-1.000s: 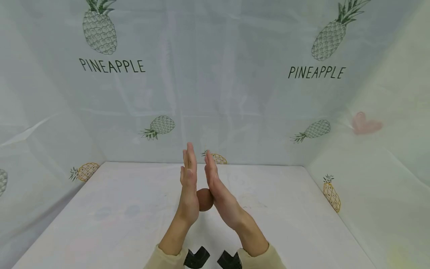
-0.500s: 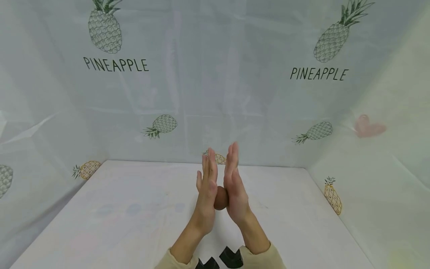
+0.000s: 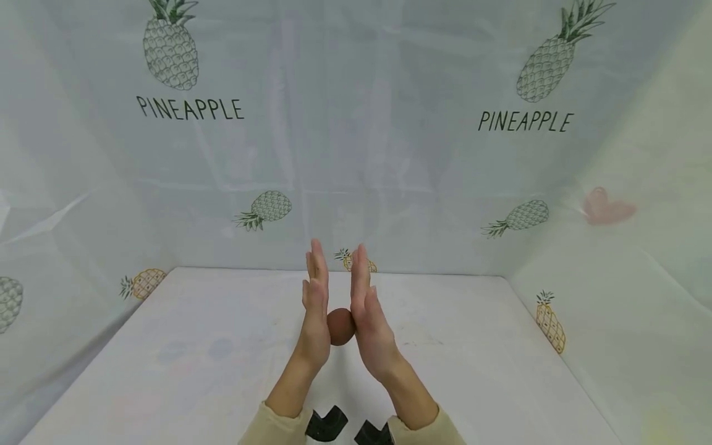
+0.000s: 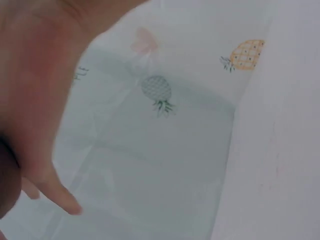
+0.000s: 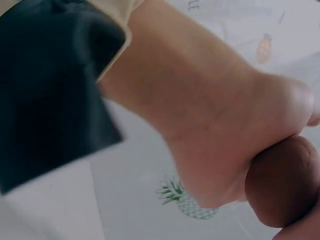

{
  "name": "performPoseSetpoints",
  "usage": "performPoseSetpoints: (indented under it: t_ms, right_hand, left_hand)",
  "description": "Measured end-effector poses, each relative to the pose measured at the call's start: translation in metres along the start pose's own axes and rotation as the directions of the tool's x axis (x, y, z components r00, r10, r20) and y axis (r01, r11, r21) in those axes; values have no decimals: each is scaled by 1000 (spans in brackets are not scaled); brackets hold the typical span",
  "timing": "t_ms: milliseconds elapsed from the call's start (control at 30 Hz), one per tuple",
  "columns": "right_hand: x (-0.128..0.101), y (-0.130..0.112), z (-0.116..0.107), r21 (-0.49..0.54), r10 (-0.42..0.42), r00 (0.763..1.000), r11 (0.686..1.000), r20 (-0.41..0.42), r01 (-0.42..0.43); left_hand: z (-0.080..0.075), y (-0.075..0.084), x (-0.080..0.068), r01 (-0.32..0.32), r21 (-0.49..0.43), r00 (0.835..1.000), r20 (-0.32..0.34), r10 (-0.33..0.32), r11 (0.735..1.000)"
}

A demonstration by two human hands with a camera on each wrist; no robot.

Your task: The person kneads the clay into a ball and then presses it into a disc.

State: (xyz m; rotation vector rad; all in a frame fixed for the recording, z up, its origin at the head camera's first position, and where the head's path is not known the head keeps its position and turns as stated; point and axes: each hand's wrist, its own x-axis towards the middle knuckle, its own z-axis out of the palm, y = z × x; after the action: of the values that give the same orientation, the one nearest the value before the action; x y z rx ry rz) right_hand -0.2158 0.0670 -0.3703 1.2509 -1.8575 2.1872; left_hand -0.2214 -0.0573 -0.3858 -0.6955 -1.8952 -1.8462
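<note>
A smooth brown ball (image 3: 341,326), like modelling clay, is pressed between the two palms above the white table. My left hand (image 3: 316,318) stands upright on its left side with fingers straight and pointing forward. Against its other side lies the palm of my right hand (image 3: 371,321), its fingers also straight. In the right wrist view the brown ball (image 5: 282,182) shows a small crease on its surface and touches a palm. Only a dark edge of the ball (image 4: 7,180) shows in the left wrist view.
The white tabletop (image 3: 222,371) spreads beneath both hands. A pale sheet (image 3: 356,142) printed with pineapples hangs behind and along the sides. Black wrist mounts (image 3: 326,424) sit close together at the cuffs.
Both hands and the ball shifted right by half a second ago, then came back left. The left hand now stands lower in view than the earlier rightward pose; the ball stays between the palms.
</note>
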Motion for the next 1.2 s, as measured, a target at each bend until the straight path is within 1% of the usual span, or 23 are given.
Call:
performPoseSetpoints:
  t_ms: [133,233,300,367,467,600,733,833,933,1000,1133,1200]
  right_hand:
    - [0,-6,-2,20,-91,995,996,-39,92]
    - [1,-9,-7,17,-146,987,989,-71,148]
    - [2,-9,-10,1,-166,982,986,-92,166]
    - [4,-9,-14,-10,-165,981,986,-99,165]
    - [7,-6,-19,5,-109,989,994,-97,110]
    - [9,1,-19,45,7,998,999,-67,-4]
    - [8,3,-14,67,90,996,994,-19,-89]
    - [6,1,-8,67,102,995,992,25,-103]
    - [4,-4,-2,70,55,997,996,53,-59]
    - [2,-8,0,79,-6,999,997,49,2]
    - [2,-14,0,70,-130,991,989,11,129]
    - [1,-15,-3,45,-171,985,984,-10,171]
  left_hand:
    - [5,-4,1,19,-16,999,28,-19,1000]
    - [11,-3,-1,21,-19,998,63,-20,1000]
    - [16,0,-3,17,-20,996,85,-15,1000]
    - [19,3,-5,3,-17,995,101,-1,1000]
    - [20,8,-6,-21,-7,993,119,21,1000]
    - [17,14,-5,-50,14,991,122,48,999]
    - [9,14,-2,-55,6,994,92,54,998]
    - [2,11,-1,-25,-34,998,55,27,999]
    - [-5,8,1,22,-85,999,30,-19,996]
    - [-7,7,3,51,-114,998,29,-48,992]
    - [0,8,1,72,-151,996,61,-64,986]
    - [7,9,-1,74,-164,994,88,-60,984]
